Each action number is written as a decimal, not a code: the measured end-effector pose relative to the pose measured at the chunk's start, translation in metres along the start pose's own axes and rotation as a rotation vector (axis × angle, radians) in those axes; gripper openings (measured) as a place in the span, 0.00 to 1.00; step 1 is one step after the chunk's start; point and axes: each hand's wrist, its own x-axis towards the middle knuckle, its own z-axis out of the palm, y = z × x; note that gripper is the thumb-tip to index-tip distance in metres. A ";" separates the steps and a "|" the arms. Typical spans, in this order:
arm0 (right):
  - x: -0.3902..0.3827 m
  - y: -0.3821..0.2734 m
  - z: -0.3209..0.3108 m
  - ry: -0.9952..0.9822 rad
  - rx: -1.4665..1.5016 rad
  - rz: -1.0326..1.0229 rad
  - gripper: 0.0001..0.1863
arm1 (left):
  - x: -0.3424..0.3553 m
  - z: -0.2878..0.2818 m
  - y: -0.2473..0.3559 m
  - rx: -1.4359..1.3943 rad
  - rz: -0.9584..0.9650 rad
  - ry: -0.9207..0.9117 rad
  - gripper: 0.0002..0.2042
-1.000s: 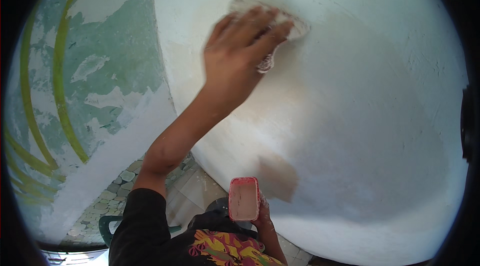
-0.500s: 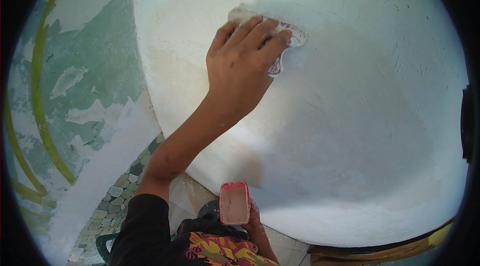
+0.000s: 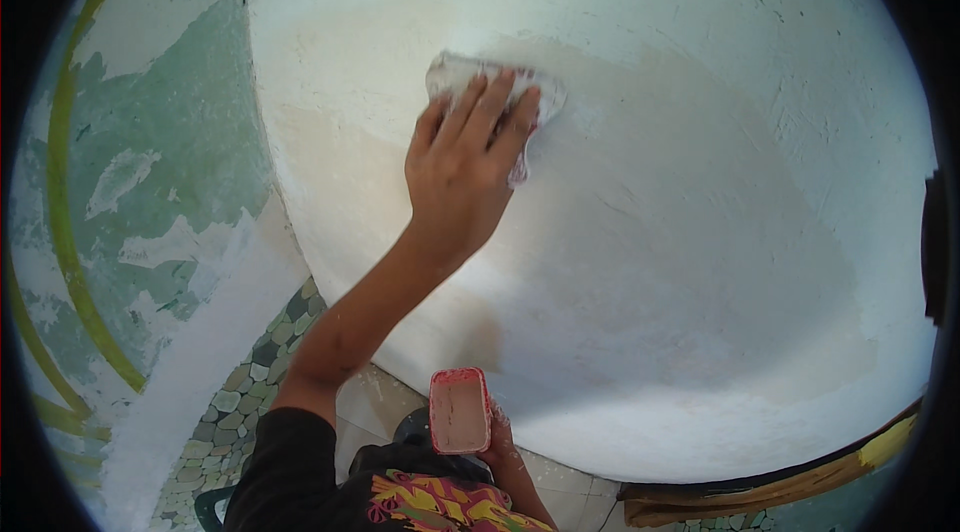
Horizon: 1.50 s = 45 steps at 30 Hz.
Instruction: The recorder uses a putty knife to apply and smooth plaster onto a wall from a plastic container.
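My left hand [image 3: 462,167] lies with its fingers over a crumpled white cloth [image 3: 462,74] with dark red markings and presses it against a large pale wall [image 3: 680,232]. The palm and thumb are hidden from view. Low in the picture, close to my body, my right hand [image 3: 500,434] grips the side of a red rectangular tub [image 3: 460,412]. Inside the tub is a pale, pinkish-white liquid, and its rim is smeared. Whitish specks dot the right hand.
To the left stands a green and white patchy wall [image 3: 180,182] with yellow-green painted stripes. A strip of stone pebbles [image 3: 235,402] runs below it, beside floor tiles [image 3: 565,482]. A brown and yellow painted edge [image 3: 760,504] borders the pale wall at lower right.
My left hand has slid down and to the left over the pale wall with the cloth. The tub in my right hand stays nearly in place, while the whole view has shifted slightly.
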 end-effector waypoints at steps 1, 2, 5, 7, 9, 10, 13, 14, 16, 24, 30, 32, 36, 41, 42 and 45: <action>0.003 -0.002 -0.002 0.001 0.003 -0.008 0.37 | -0.008 -0.001 0.002 -0.008 0.003 0.000 0.22; 0.004 -0.001 -0.006 -0.011 0.048 0.015 0.37 | -0.018 -0.006 0.005 -0.015 0.002 -0.069 0.22; 0.005 0.003 -0.018 -0.026 0.097 0.012 0.35 | -0.030 -0.028 0.010 -0.034 -0.006 -0.218 0.21; 0.007 0.005 -0.021 -0.038 0.099 -0.015 0.34 | -0.023 -0.045 0.007 -0.071 0.010 -0.372 0.21; 0.009 0.007 -0.020 -0.047 0.058 -0.042 0.33 | -0.003 -0.047 0.010 -0.066 0.020 -0.236 0.21; 0.010 0.009 -0.021 -0.046 0.065 -0.052 0.33 | 0.004 -0.042 0.013 -0.073 0.023 -0.103 0.20; 0.018 0.014 -0.027 0.029 0.062 -0.041 0.31 | 0.018 -0.014 0.021 -0.052 0.050 -0.062 0.20; 0.020 0.016 -0.034 0.050 0.056 -0.061 0.30 | 0.012 -0.004 0.027 0.030 0.071 -0.068 0.19; 0.021 0.019 -0.041 0.072 0.056 -0.078 0.29 | -0.001 0.003 0.028 0.048 0.091 -0.080 0.20; 0.024 0.020 -0.064 0.079 0.054 -0.058 0.36 | -0.007 -0.029 0.027 -0.076 0.102 -0.273 0.19; 0.029 0.023 -0.051 0.040 0.090 -0.017 0.28 | -0.006 0.009 0.026 0.084 0.198 -0.011 0.19; 0.025 0.019 -0.059 0.050 0.087 -0.056 0.31 | -0.013 0.007 0.038 0.036 0.156 -0.071 0.19; 0.019 0.011 -0.033 0.042 0.075 -0.042 0.35 | -0.025 -0.015 0.044 -0.062 0.125 -0.244 0.19; 0.011 0.004 0.006 -0.064 0.091 -0.027 0.34 | 0.012 -0.015 0.029 -0.100 0.100 -0.058 0.21; 0.013 0.006 0.003 -0.036 0.101 -0.014 0.33 | 0.013 -0.006 0.025 -0.092 0.102 -0.016 0.21; 0.018 0.020 -0.040 0.066 0.098 -0.108 0.28 | -0.008 0.018 0.033 -0.110 0.102 0.025 0.20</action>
